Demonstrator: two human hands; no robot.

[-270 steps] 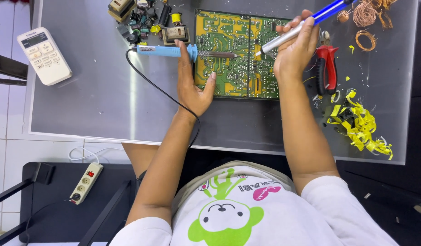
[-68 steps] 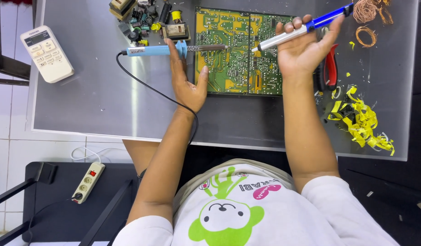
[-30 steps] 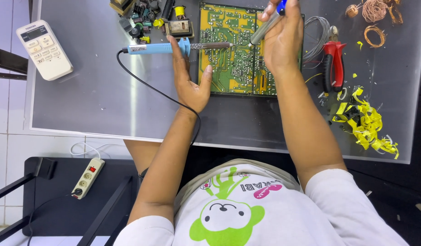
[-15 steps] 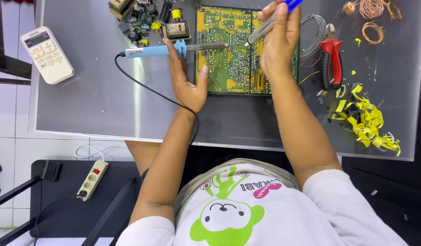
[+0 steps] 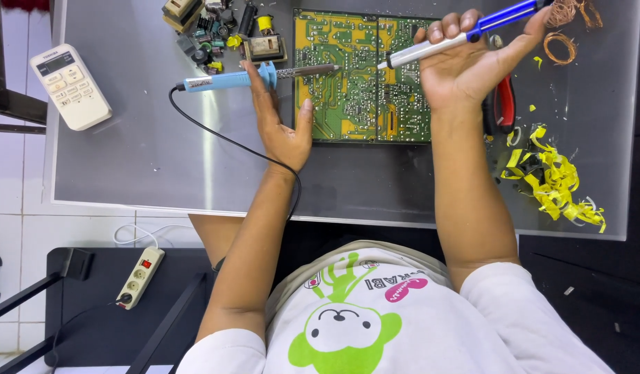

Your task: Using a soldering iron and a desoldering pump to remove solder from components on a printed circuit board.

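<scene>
**Two tools over a green board**

Head view: a circuit board (image 5: pixel 361 76) lies flat at the far middle of a grey table (image 5: pixel 160 159). It is a rectangle, green with yellow patches toward its far left corner, crossed by pale tracks and dotted with solder points; a dark seam runs down its middle. Its near edge is straight and bare.

The left hand (image 5: pixel 282 118) lies just left of the board, palm up, thumb touching the board's left edge. Its fingers curl loosely around a soldering iron (image 5: pixel 254 76) with a light blue handle; the metal tip reaches over the board's far left part. A black cord (image 5: pixel 230 142) runs from the handle's end and curves back along the forearm.

The right hand (image 5: pixel 472 66) is raised over the board's right edge, fingers wrapped around a desoldering pump (image 5: pixel 465 34) with a silver barrel and blue rear. Its nozzle points left, above the board's far middle.

Red-handled pliers (image 5: pixel 503 104) lie just right of that hand. Yellow tape scraps (image 5: pixel 555 176) sit near the table's right side, copper wire coils (image 5: pixel 566 31) in the far right corner. Loose components (image 5: pixel 223 31) cluster beyond the iron. A white remote (image 5: pixel 70 86) rests at the left. A power strip (image 5: pixel 141 277) lies below the table.
</scene>
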